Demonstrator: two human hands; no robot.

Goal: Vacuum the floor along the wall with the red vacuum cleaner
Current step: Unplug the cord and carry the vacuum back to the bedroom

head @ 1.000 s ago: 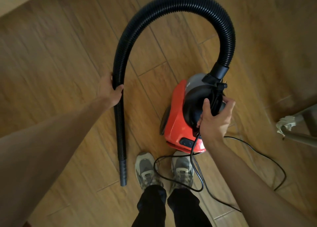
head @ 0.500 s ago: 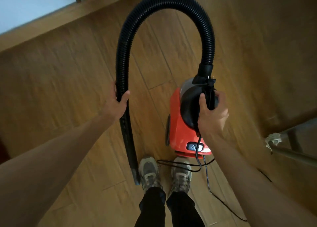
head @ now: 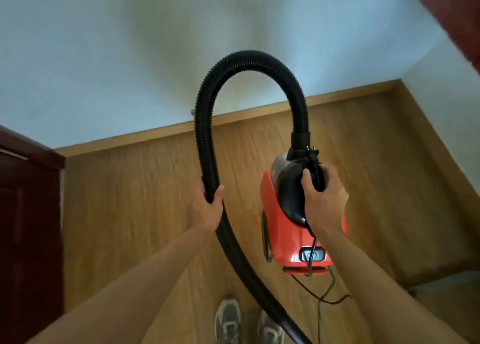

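Observation:
The red vacuum cleaner (head: pixel 283 229) hangs above the wooden floor, carried by its black top handle, which my right hand (head: pixel 324 200) grips together with the plug end of the power cord (head: pixel 313 159). Its black ribbed hose (head: pixel 249 60) arches up from the front of the body and comes down on the left. My left hand (head: pixel 207 208) grips the hose partway down. The hose's lower end runs past my shoes out of the bottom of the frame. The rest of the cord (head: pixel 324 291) dangles below the vacuum.
A pale wall (head: pixel 130 58) with a wooden baseboard (head: pixel 246 112) lies straight ahead, meeting a second wall at the right corner. A dark wooden cabinet (head: pixel 28 226) stands at the left. Dark wood (head: pixel 446 13) shows at top right. My grey shoes (head: pixel 228 320) are below.
My view has tilted up from the floor, bringing the wall and corner into sight. The vacuum stays lifted in my right hand; the hose end has swung toward my feet.

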